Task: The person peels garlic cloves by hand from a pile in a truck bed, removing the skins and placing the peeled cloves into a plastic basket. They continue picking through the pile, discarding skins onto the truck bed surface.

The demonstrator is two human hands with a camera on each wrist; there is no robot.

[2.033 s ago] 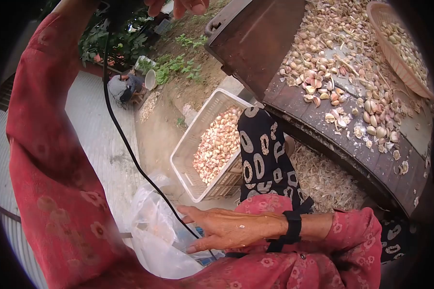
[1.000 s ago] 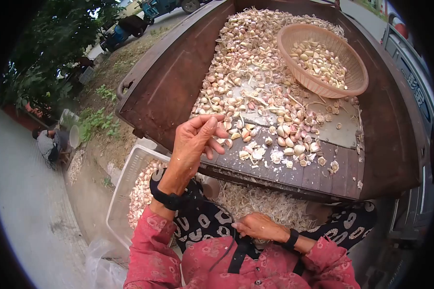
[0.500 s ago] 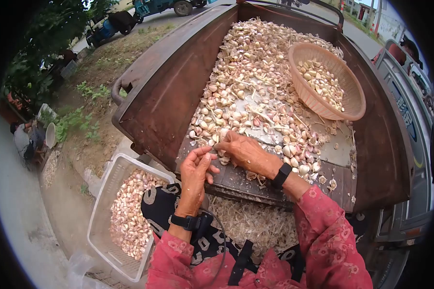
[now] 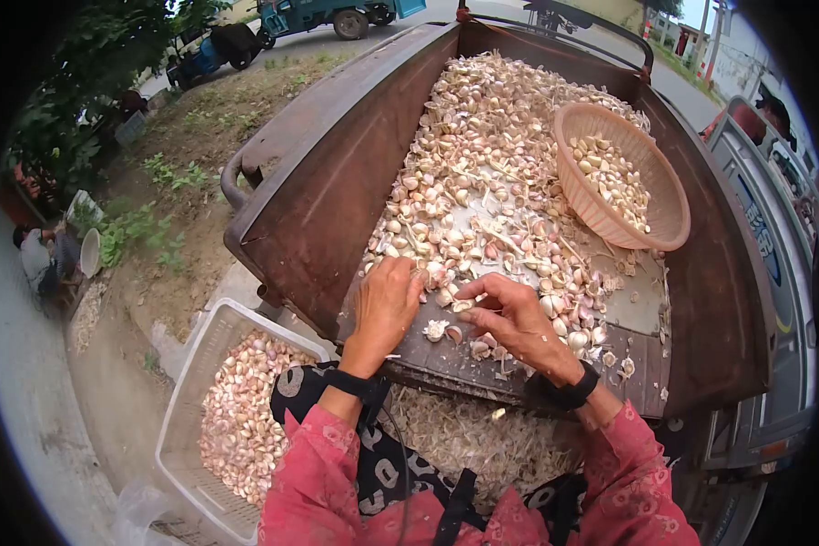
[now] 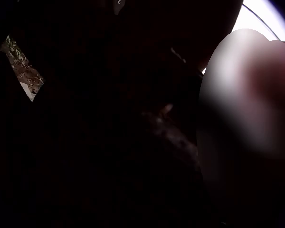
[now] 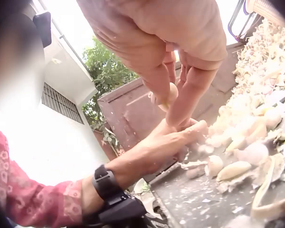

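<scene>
Loose garlic cloves and bulbs (image 4: 496,173) cover the cart bed in a wide heap. My left hand (image 4: 380,314) is back-up at the near left edge of this heap, its fingers bent down among the garlic and the fingertips hidden. To its right, my right hand (image 4: 523,328) pinches a pale garlic clove (image 6: 167,97) between thumb and fingers, close over the boards. A broken bulb (image 4: 434,329) and a pinkish clove (image 4: 454,334) lie between the two hands. The left wrist view is almost wholly dark.
A pinkish woven basket (image 4: 673,218) of cloves tilts on the heap's right side. The cart's rusty side wall (image 4: 323,200) rises at left. A white plastic crate (image 4: 177,414) of garlic cloves stands lower left. Dry skins (image 4: 482,428) lie below the cart's edge.
Both arms have come forward from the lap and left side to the garlic. The left hand has moved from the air down to the heap; the right hand has drawn back and right, with a clove.
</scene>
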